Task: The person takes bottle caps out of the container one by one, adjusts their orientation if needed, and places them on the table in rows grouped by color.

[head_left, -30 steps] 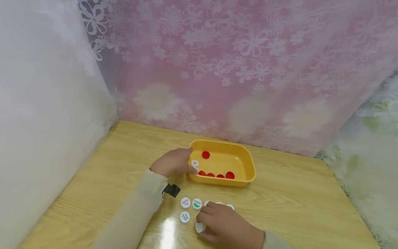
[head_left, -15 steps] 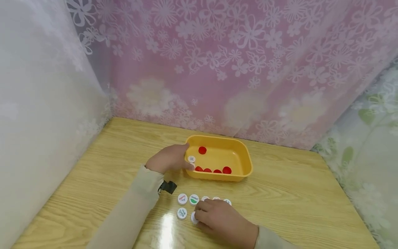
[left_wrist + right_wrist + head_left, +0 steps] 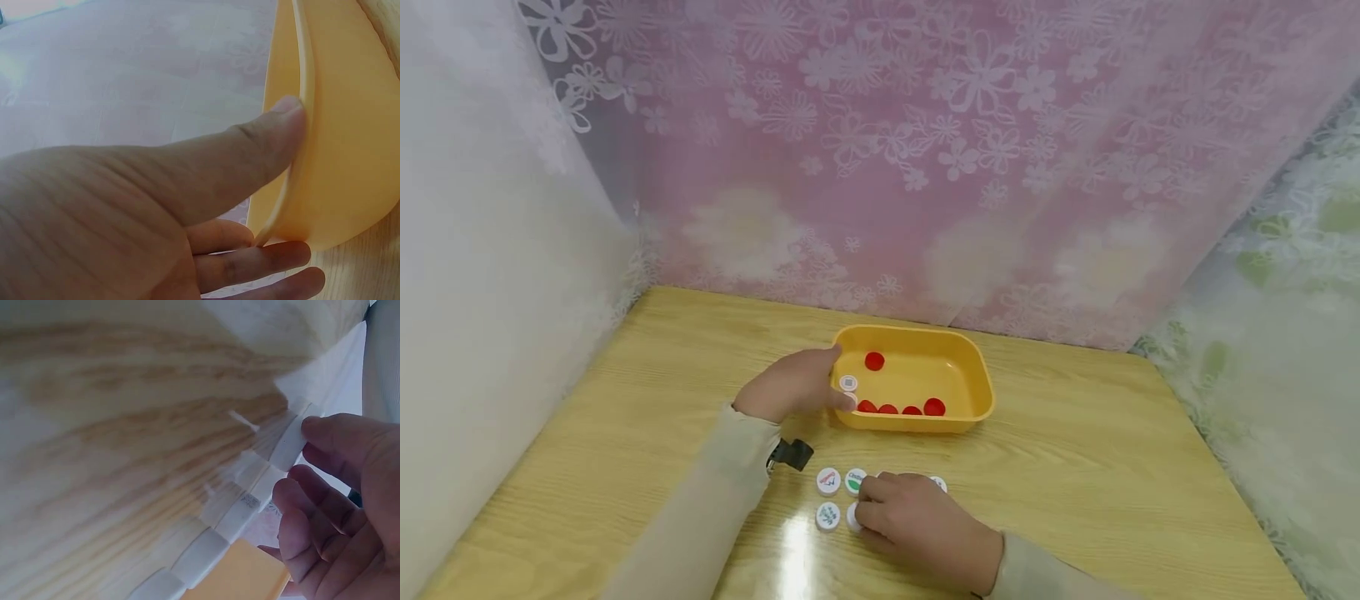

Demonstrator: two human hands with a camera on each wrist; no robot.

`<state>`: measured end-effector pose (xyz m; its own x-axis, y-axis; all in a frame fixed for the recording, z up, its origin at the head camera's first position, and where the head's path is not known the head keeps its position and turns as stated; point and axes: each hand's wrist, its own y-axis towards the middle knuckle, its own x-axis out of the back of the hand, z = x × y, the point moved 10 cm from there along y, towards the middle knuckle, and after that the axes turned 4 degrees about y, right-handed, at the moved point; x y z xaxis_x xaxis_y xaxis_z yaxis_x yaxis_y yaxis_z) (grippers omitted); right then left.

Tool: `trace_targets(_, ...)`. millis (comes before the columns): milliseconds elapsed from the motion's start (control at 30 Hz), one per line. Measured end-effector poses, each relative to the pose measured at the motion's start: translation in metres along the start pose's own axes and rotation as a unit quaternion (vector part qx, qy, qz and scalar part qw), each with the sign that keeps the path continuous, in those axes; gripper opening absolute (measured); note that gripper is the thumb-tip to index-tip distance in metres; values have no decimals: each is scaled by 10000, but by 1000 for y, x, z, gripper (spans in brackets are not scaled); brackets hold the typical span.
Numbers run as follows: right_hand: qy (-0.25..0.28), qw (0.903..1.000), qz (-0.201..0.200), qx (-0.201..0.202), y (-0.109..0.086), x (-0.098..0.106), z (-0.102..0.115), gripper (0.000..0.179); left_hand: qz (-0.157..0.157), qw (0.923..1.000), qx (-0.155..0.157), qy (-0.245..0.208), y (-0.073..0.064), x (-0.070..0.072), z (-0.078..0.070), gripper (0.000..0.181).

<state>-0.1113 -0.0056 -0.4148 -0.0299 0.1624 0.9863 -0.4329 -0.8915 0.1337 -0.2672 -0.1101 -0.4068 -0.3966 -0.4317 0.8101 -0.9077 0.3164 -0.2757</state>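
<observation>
My left hand [image 3: 790, 386] grips the left end of a yellow plastic tray [image 3: 917, 423]; in the left wrist view its thumb presses on the rim [image 3: 306, 75]. Low over the table, my right hand [image 3: 925, 525] pinches a white round cap [image 3: 853, 517] between thumb and fingertips, seen edge-on in the right wrist view [image 3: 291, 442]. To its left lies a white cap with green print [image 3: 828, 516]. Behind these runs a row of printed white caps [image 3: 828, 481], some partly hidden by my right hand. Several red caps [image 3: 935, 407] and a white one with a grey square [image 3: 847, 382] lie inside the tray.
The wood-grain table [image 3: 1097, 467] extends on both sides of the tray. Behind it hangs a pink floral curtain [image 3: 880, 208], with a white sheet [image 3: 497, 250] at the left and a green-patterned one [image 3: 1262, 350] at the right.
My right hand has lowered the tilted white cap into place beside the green-printed one, and its fingers are still on it. The left hand keeps its hold on the tray; the head view shifts slightly.
</observation>
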Motion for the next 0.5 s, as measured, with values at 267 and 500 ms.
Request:
trace_targets(267,-76,9978,-526,-406,5,31,-20,16,-24,10000,0,-46,-2,4,-3,99)
trace_targets(500,115,9810,-1747,-833,5,82,-51,7,-51,9998,169,11,-3,3,0,94)
